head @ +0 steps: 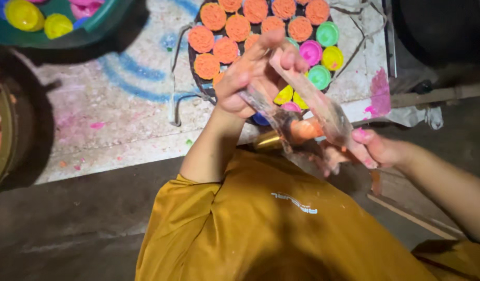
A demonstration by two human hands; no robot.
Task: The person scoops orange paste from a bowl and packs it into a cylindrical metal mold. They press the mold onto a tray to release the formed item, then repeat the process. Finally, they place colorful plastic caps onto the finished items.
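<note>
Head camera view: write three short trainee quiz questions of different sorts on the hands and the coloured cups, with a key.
1. True or false: both hands grip the clear plastic bag.
2. Which colour fills most cups on the round tray? A) blue B) orange C) white
3. Fill in: the powder at the bag's lower end is ____.

Key: 1 true; 2 B; 3 orange.

Left hand raised, fingers curled and pinched, forearm bent up from the elbow. Right hand lower, palm up, fingers loosely closed, pink-stained.
</note>
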